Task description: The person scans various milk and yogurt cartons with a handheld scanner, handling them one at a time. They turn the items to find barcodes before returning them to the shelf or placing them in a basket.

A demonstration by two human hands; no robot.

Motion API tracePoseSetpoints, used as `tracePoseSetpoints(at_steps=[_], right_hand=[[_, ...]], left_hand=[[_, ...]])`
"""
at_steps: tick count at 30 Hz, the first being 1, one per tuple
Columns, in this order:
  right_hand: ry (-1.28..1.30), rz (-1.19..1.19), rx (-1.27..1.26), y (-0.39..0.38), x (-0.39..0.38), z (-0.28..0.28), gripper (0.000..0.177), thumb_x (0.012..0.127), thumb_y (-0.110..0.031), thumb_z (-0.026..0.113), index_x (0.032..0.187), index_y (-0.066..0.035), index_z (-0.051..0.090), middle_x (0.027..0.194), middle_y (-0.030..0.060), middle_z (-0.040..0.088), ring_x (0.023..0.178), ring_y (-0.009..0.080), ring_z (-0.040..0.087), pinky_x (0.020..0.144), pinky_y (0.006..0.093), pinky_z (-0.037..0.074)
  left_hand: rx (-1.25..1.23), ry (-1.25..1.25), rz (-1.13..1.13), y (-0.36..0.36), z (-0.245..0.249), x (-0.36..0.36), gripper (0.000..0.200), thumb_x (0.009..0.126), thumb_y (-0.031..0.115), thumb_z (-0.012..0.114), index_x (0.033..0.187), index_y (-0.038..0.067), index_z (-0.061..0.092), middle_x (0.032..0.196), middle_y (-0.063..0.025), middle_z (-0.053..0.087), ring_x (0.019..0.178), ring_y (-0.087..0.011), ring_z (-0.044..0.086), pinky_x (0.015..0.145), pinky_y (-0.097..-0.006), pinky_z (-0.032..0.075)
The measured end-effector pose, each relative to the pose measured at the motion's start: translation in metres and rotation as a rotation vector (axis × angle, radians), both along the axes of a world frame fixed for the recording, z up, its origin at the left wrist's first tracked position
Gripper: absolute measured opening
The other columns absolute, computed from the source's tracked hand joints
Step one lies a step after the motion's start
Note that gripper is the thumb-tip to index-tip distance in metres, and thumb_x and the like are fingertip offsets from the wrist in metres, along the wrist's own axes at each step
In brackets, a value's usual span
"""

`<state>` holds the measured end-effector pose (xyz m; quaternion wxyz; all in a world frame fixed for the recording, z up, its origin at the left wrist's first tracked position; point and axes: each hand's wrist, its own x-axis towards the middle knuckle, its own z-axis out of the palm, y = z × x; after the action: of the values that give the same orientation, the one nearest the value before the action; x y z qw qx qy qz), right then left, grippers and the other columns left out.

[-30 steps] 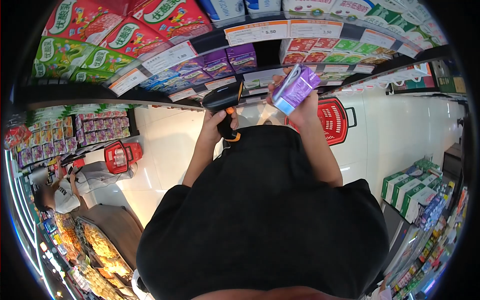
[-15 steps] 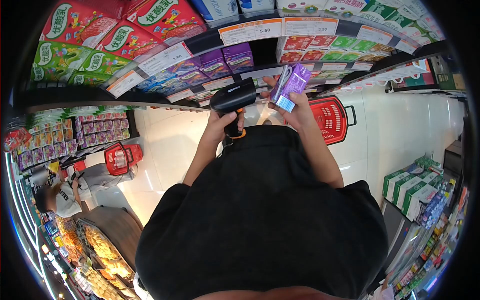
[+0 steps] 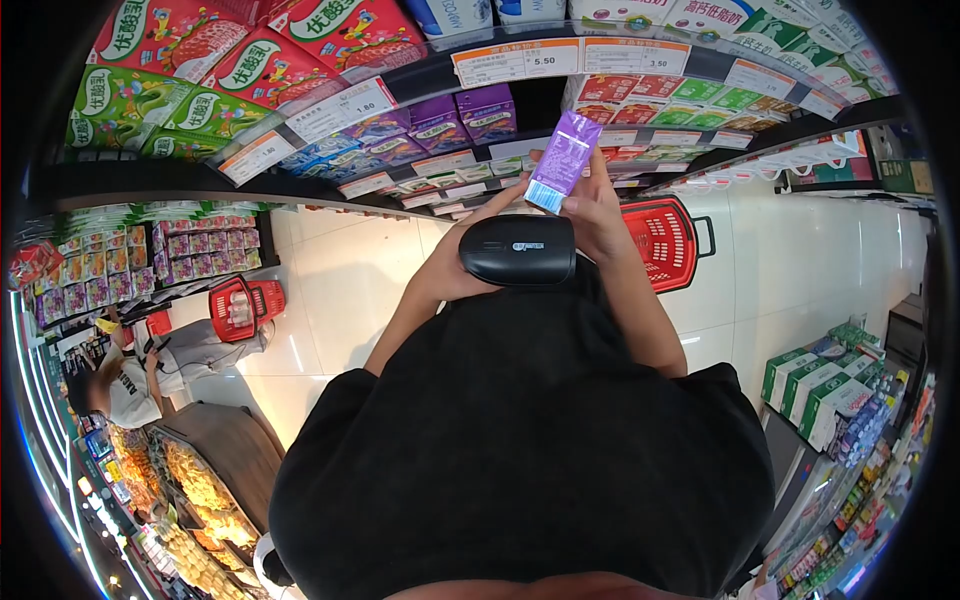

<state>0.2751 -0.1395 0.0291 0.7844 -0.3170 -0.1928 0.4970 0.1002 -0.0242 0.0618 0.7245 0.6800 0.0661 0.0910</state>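
Note:
My left hand is closed around a black handheld barcode scanner, seen from above with its handle hidden beneath the head. A finger of that hand reaches up beside the lower corner of a purple drink carton. My right hand grips this carton, thumb along its lower edge and fingers behind it. The carton tilts to the right, showing a printed purple side and a white and light-blue panel at the bottom. It is just above the scanner, in front of the shelf.
Ahead stands a shelf with red cartons, green cartons, purple cartons and price labels. A red shopping basket is on the floor at right. To the left, a person stands near another red basket.
The scanner has swung right and lower, turning so its top faces me. My right hand has turned the carton and drawn it slightly left; its straw side no longer shows.

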Motion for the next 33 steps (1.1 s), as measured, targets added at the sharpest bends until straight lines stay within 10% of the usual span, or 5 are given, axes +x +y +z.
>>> tracePoseSetpoints(at_steps=[10, 33], right_hand=[[-0.034, -0.031, 0.009, 0.000, -0.002, 0.003, 0.103, 0.069, -0.008, 0.076, 0.149, -0.012, 0.012, 0.132, 0.0215, 0.046, 0.120, 0.0339, 0.052, 0.102, 0.0445, 0.043], [-0.031, -0.081, -0.054, -0.003, -0.006, 0.008, 0.099, 0.074, 0.006, 0.067, 0.150, -0.011, 0.006, 0.135, 0.0120, 0.041, 0.117, 0.0226, 0.051, 0.093, 0.0356, 0.047]], left_hand=[[-0.093, 0.005, 0.001, 0.002, -0.001, -0.001, 0.089, 0.060, 0.008, 0.077, 0.140, -0.003, 0.040, 0.139, -0.0145, 0.049, 0.127, -0.0224, 0.048, 0.107, -0.0325, 0.031], [0.143, -0.043, 0.033, -0.006, -0.012, -0.005, 0.056, 0.064, 0.007, 0.075, 0.117, -0.004, 0.060, 0.152, -0.0161, 0.029, 0.135, -0.0286, 0.038, 0.106, -0.0366, 0.032]])
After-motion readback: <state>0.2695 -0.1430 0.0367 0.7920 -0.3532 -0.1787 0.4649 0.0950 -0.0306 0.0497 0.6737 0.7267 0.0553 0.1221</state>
